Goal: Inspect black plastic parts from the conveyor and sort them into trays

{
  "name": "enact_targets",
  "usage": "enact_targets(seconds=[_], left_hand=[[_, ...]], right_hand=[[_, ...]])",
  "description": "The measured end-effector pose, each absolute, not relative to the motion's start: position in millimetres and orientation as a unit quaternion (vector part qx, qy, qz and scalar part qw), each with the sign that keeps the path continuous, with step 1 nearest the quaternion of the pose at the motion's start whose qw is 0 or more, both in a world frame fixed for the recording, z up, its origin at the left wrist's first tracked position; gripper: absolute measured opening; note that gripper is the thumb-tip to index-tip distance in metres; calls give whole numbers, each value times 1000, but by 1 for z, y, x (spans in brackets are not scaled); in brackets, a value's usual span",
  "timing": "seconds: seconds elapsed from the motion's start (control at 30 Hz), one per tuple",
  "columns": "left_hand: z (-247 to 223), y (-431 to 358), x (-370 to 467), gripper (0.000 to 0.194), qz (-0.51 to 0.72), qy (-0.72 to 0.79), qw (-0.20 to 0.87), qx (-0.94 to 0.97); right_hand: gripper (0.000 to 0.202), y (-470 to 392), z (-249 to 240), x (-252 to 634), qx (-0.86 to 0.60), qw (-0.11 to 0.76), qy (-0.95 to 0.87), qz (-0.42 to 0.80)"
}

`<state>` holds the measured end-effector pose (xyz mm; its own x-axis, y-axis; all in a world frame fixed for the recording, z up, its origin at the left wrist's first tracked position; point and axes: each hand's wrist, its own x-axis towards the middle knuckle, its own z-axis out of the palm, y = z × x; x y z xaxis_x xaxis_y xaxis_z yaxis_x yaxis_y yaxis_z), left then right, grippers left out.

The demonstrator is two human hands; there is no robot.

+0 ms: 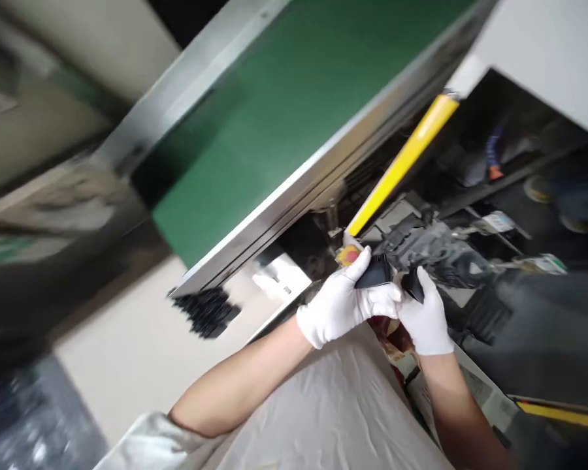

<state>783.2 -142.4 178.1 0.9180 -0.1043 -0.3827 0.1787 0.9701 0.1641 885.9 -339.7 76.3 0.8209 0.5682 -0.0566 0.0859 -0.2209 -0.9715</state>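
Observation:
A white glove covers my left hand (340, 303), which is closed on a flat black piece (375, 271) between thumb and fingers. My right hand (426, 316), also in a white glove, grips a second dark piece (413, 285) under its thumb. The fingertips of both hands meet or nearly meet in front of my body. A yellow and red item (347, 254) shows just beyond my left thumb. What the two dark pieces are is too blurred to tell.
A green conveyor belt (269, 124) with a metal edge runs diagonally above my hands. A yellow bar (402, 166) slants down close to them. Stacked black pieces (206, 312) lie on a pale surface at left. Dark machinery (436, 251) stands at right.

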Motion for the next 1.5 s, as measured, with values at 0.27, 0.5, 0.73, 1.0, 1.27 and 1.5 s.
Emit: enact_targets(seconds=[0.27,0.5,0.73,1.0,1.27,1.5], left_hand=[[148,-123,529,46,194,278,918,206],[9,-136,262,49,292,695,547,364],[-60,-84,154,41,232,702,464,488],[-62,-70,137,56,138,656,373,642],[-6,-99,276,28,169,557,260,770],[-40,-87,361,25,36,520,329,787]], right_hand=[[44,-219,103,748,-643,495,-317,490],[46,-135,42,504,-584,218,-497,603],[25,-23,-42,376,-515,-14,-743,427],[42,-21,-36,382,-471,-35,-804,361],[34,-88,-15,528,-655,94,-729,173],[38,-106,-51,550,-670,77,-685,277]])
